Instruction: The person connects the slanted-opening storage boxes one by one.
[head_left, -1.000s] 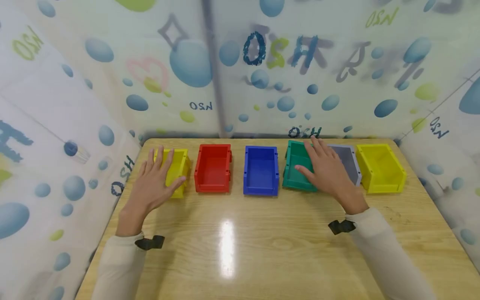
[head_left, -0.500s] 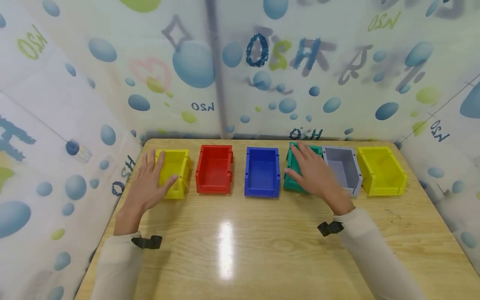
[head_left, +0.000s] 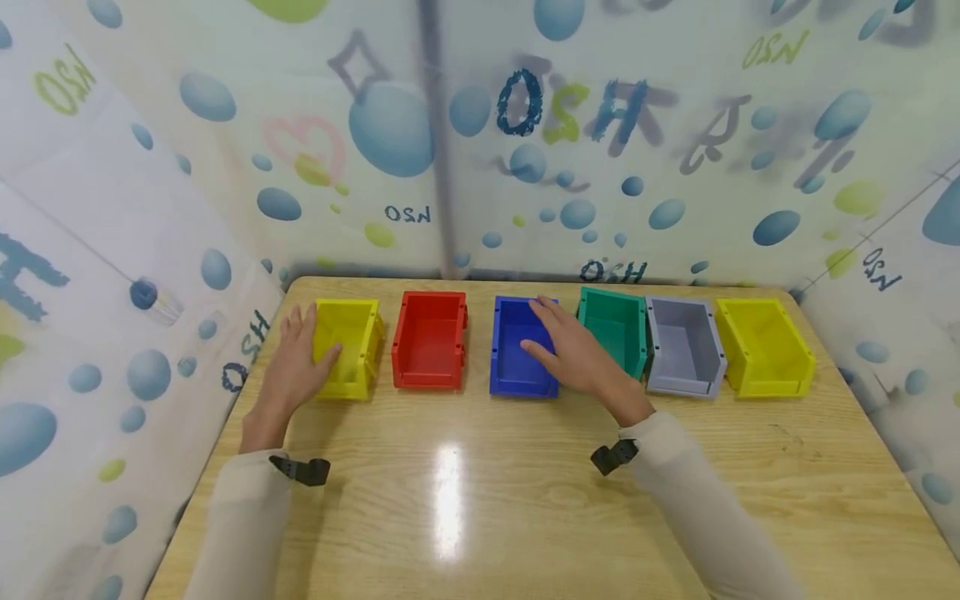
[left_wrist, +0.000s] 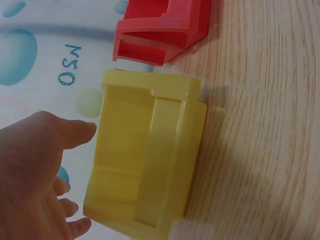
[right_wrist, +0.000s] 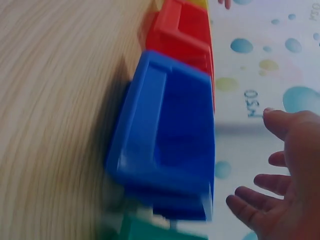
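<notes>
My left hand (head_left: pixel 292 367) hovers at the left side of a yellow storage bin (head_left: pixel 345 387), fingers loosely extended. In the left wrist view the thumb lies near the rim of that yellow bin (left_wrist: pixel 167 160); whether it touches I cannot tell. My right hand (head_left: pixel 588 358) is over the right side of a blue bin (head_left: pixel 517 387) and partly covers the green bin (head_left: pixel 626 312). Its fingers are spread and hold nothing. In the right wrist view the hand (right_wrist: pixel 295 175) appears apart from the blue bin (right_wrist: pixel 135 125). The visible bin insides hold nothing.
A red bin (head_left: pixel 429 379) stands between the left yellow bin and the blue one. A grey bin (head_left: pixel 682 346) and another yellow bin (head_left: pixel 768 342) stand at the right. The bins form a row on a wooden table (head_left: pixel 525 500), before a patterned wall (head_left: pixel 487 183).
My right hand has moved left from over the green and grey bins to the blue bin, uncovering the grey one. My left hand has shifted slightly left, showing more of the yellow bin.
</notes>
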